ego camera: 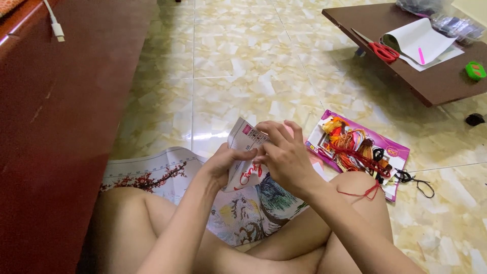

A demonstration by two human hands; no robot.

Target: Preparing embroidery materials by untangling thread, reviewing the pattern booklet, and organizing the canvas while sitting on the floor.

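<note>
1. Cream marbled floor tiles (243, 56) are lying beneath a seated person.
2. Left hand (223, 165) is gripping a folded cross-stitch canvas (243, 167) over the lap.
3. Right hand (284, 155) is pinching its upper edge, fingers curled.
4. Thread card (357, 152) is lying just right of the knee.

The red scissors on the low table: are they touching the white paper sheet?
Touching. The head view shows the red scissors with their handles lying against the curled edge of the white paper sheet, no gap visible.
</note>
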